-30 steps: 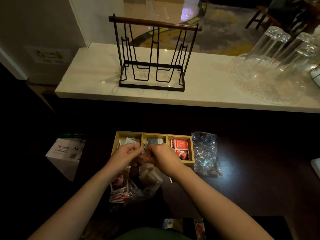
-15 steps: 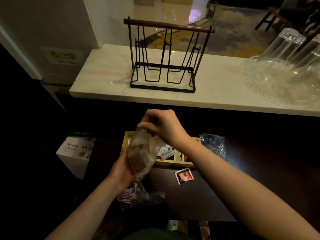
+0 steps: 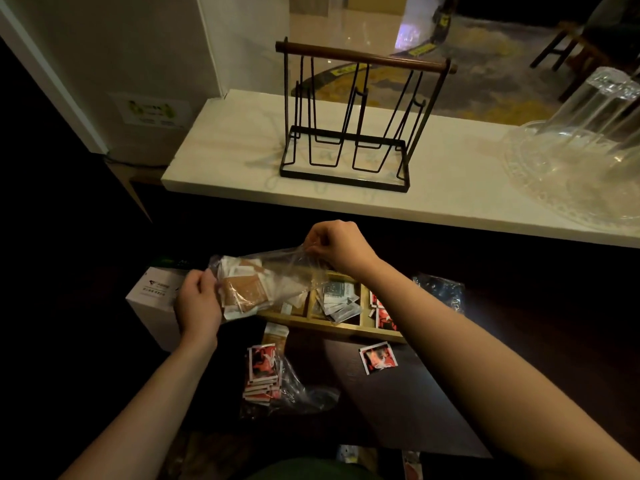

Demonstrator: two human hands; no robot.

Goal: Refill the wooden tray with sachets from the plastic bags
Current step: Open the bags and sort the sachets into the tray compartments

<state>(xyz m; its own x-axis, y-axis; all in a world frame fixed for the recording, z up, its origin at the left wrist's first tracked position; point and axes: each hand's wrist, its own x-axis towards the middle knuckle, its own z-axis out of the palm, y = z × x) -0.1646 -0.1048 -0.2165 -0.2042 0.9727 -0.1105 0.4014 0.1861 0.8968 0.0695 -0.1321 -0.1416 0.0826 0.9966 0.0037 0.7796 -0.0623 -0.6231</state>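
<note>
A clear plastic bag (image 3: 270, 282) of brown and white sachets is stretched sideways above the wooden tray (image 3: 332, 325). My left hand (image 3: 198, 303) grips its left end and my right hand (image 3: 337, 247) pinches its right end. The tray has three compartments; grey sachets (image 3: 337, 299) fill the middle one and red sachets (image 3: 381, 313) the right one, while the left one is mostly hidden behind the bag. A second bag with red sachets (image 3: 265, 372) lies on the dark table in front, and a loose red sachet (image 3: 378, 357) lies beside it.
A crumpled clear bag (image 3: 438, 292) lies right of the tray. A white box (image 3: 156, 299) stands at the left. On the pale counter behind are a black wire rack (image 3: 349, 123) and upturned glasses on a glass platter (image 3: 571, 168).
Both hands have lifted the brown-sachet bag off the table and turned it from upright to sideways over the tray. A red sachet now lies loose on the table. The view shifted closer.
</note>
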